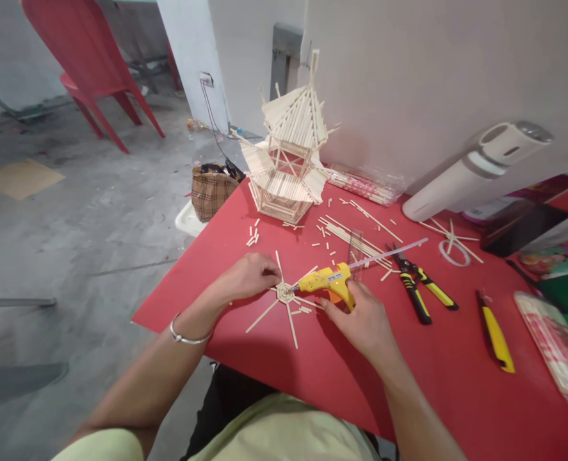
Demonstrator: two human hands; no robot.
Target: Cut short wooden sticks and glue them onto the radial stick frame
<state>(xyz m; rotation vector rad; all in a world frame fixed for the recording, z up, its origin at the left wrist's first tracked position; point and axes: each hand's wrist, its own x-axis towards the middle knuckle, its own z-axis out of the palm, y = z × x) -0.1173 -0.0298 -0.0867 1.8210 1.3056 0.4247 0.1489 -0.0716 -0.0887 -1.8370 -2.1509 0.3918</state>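
My right hand (360, 317) is closed round the handle of a yellow glue gun (329, 280), whose nozzle points left at a small star of wooden sticks (286, 296) lying on the red table (274, 358). A clear glue stick juts out of the gun's back end. My left hand (250, 275), with a silver bangle on its wrist, rests with curled fingers on the star's left side and pins it down. Behind them stands a tall pagoda-like model (291, 153) built of sticks.
Yellow-handled pliers (418, 288) and a yellow utility knife (497, 333) lie right of the gun. Loose sticks litter the table. A white cylinder (476, 169) leans by the wall. A checked bag (211, 189) and a red chair (96, 64) stand on the floor.
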